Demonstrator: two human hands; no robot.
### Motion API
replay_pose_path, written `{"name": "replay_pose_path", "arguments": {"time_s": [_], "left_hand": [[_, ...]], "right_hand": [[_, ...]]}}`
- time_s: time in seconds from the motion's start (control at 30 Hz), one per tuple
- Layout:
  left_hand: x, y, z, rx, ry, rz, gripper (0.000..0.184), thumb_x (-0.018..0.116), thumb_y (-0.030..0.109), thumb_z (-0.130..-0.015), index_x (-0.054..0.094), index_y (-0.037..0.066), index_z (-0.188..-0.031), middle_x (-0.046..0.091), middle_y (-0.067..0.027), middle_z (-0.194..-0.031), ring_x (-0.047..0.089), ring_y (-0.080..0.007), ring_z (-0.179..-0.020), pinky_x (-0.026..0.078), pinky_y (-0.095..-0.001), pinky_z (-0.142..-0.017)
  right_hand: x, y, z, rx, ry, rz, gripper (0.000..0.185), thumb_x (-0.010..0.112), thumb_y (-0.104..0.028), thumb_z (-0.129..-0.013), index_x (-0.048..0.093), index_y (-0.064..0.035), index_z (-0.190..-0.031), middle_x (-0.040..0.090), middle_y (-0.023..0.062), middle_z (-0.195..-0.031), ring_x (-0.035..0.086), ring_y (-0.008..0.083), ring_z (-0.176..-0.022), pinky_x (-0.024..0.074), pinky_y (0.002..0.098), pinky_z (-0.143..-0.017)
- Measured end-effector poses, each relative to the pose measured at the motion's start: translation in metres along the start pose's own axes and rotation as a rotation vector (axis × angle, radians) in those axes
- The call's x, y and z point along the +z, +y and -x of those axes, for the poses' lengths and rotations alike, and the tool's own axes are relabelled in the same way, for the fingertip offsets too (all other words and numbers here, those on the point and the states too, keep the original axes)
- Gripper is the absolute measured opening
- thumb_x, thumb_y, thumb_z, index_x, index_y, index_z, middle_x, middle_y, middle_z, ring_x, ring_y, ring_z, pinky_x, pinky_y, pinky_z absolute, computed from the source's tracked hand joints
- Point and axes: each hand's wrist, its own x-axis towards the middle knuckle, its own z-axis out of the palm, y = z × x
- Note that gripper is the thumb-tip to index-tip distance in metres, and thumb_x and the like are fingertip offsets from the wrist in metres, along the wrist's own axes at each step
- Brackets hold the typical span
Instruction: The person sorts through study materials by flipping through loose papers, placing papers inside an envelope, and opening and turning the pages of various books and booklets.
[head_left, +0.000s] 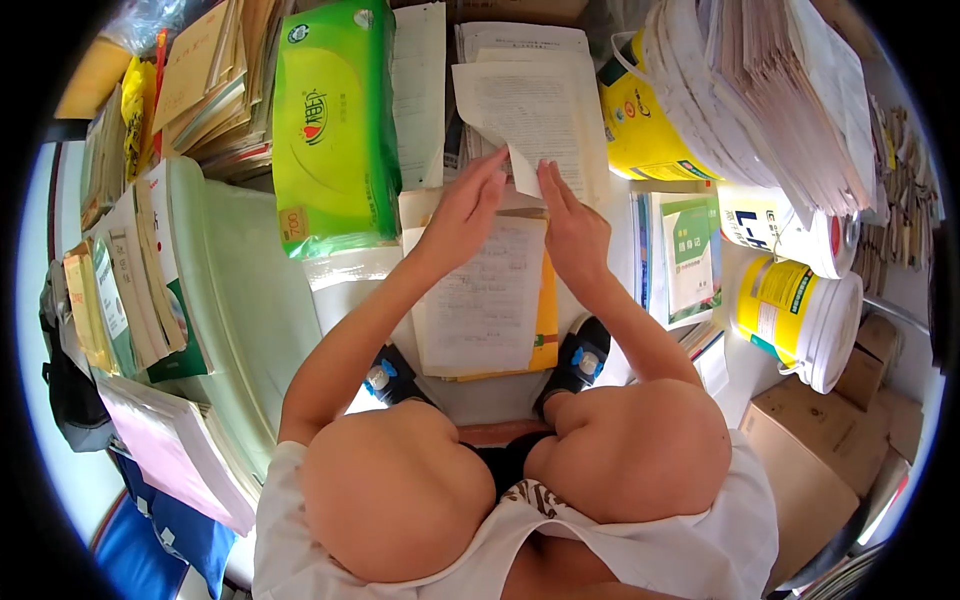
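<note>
A printed sheet (530,105) lies on top of a stack of papers in front of me, its lower left corner curled up. My left hand (465,210) is at that curled corner, fingers together and stretched out, fingertips at the paper's edge. Just right of the corner, my right hand (572,222) touches the sheet's lower edge with its fingers extended. Whether either hand grips the paper is unclear. Nearer to me lies another pile with a handwritten-looking page (480,310) on top, over a yellow envelope (546,320).
A green tissue pack (335,125) stands left of the papers. Yellow and white buckets (775,310) and a tall paper stack (790,90) are on the right, near green-covered books (688,250). Cardboard boxes (810,430) sit lower right; a pale green padded seat (250,290) is left.
</note>
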Motion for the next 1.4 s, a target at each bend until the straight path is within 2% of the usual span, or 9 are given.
{"name": "replay_pose_path", "arguments": {"time_s": [0.23, 0.43, 0.57, 0.7, 0.8, 0.87, 1.1, 1.3, 1.4], "left_hand": [[-0.007, -0.005, -0.021, -0.040, -0.034, -0.205, 0.045, 0.043, 0.024, -0.110, 0.048, -0.006, -0.143, 0.057, -0.0199, -0.139, 0.054, -0.0291, -0.130, 0.039, -0.0355, -0.111], [0.018, -0.026, 0.022, 0.025, 0.272, -0.450, 0.045, 0.043, 0.017, -0.108, 0.041, -0.003, -0.148, 0.054, -0.0209, -0.143, 0.054, -0.0304, -0.130, 0.040, -0.0374, -0.111], [0.029, -0.049, 0.057, -0.240, 0.304, 0.045, 0.049, 0.045, 0.012, -0.106, 0.035, -0.001, -0.152, 0.055, -0.0195, -0.141, 0.058, -0.0272, -0.125, 0.044, -0.0367, -0.109], [0.025, -0.033, 0.043, -0.332, 0.347, 0.460, 0.048, 0.047, 0.009, -0.104, 0.038, 0.002, -0.151, 0.061, -0.0164, -0.130, 0.062, -0.0223, -0.117, 0.048, -0.0336, -0.104], [0.020, -0.019, 0.033, -0.295, 0.319, 0.499, 0.045, 0.046, 0.009, -0.104, 0.042, 0.003, -0.148, 0.065, -0.0148, -0.123, 0.063, -0.0215, -0.114, 0.051, -0.0336, -0.100], [0.021, -0.030, 0.036, -0.316, 0.344, 0.478, 0.042, 0.047, 0.012, -0.105, 0.044, 0.003, -0.146, 0.065, -0.0147, -0.123, 0.063, -0.0212, -0.113, 0.051, -0.0335, -0.099], [0.018, -0.025, 0.033, -0.449, 0.282, 0.572, 0.044, 0.050, 0.034, -0.107, 0.050, 0.003, -0.138, 0.064, -0.0128, -0.127, 0.063, -0.0211, -0.111, 0.051, -0.0365, -0.101], [0.002, -0.007, 0.023, -0.777, 0.176, 1.021, 0.050, 0.058, 0.034, -0.104, 0.048, 0.002, -0.141, 0.060, -0.0132, -0.134, 0.061, -0.0271, -0.120, 0.054, -0.0427, -0.100], [0.005, -0.035, 0.039, -0.817, 0.145, 0.666, 0.050, 0.064, 0.021, -0.101, 0.046, 0.001, -0.142, 0.060, -0.0152, -0.135, 0.061, -0.0285, -0.123, 0.055, -0.0425, -0.099]], "right_hand": [[0.013, -0.001, -0.016, -0.098, 0.071, -0.033, 0.062, 0.060, 0.002, -0.084, 0.052, -0.0073, -0.145, 0.062, 0.0210, -0.137, 0.065, 0.0361, -0.121, 0.0561, 0.0392, -0.095], [0.023, 0.014, -0.019, -0.137, -0.014, -0.071, 0.060, 0.066, -0.008, -0.088, 0.050, -0.0108, -0.146, 0.051, 0.0212, -0.149, 0.050, 0.0405, -0.137, 0.0449, 0.0513, -0.109], [0.030, 0.026, -0.013, -0.212, -0.072, -0.071, 0.067, 0.074, -0.016, -0.085, 0.048, -0.0139, -0.147, 0.038, 0.0170, -0.159, 0.038, 0.0415, -0.146, 0.0346, 0.0562, -0.117], [0.041, 0.033, -0.019, -0.191, -0.068, 0.017, 0.062, 0.073, -0.011, -0.084, 0.052, -0.0132, -0.143, 0.044, 0.0179, -0.155, 0.041, 0.0390, -0.145, 0.0359, 0.0540, -0.117], [0.042, 0.042, -0.030, -0.188, 0.000, -0.078, 0.052, 0.070, -0.006, -0.086, 0.057, -0.0117, -0.136, 0.058, 0.0189, -0.142, 0.050, 0.0366, -0.138, 0.0417, 0.0497, -0.113], [0.041, 0.048, -0.034, -0.102, 0.132, -0.245, 0.043, 0.066, -0.004, -0.087, 0.061, -0.0124, -0.129, 0.070, 0.0175, -0.121, 0.068, 0.0338, -0.113, 0.0554, 0.0439, -0.095], [0.018, 0.043, -0.020, 0.036, 0.001, -0.179, 0.041, 0.065, -0.007, -0.089, 0.061, -0.0154, -0.128, 0.075, 0.0135, -0.105, 0.073, 0.0321, -0.073, 0.0587, 0.0431, -0.064], [-0.001, 0.003, 0.045, -0.274, -0.082, -0.153, 0.049, 0.070, -0.009, -0.083, 0.059, -0.0131, -0.130, 0.070, 0.0105, -0.125, 0.073, 0.0275, -0.104, 0.0603, 0.0368, -0.076], [-0.012, -0.001, 0.057, -0.293, -0.258, -0.203, 0.055, 0.073, -0.011, -0.083, 0.056, -0.0105, -0.135, 0.061, 0.0109, -0.140, 0.063, 0.0264, -0.126, 0.0572, 0.0378, -0.092]]}}
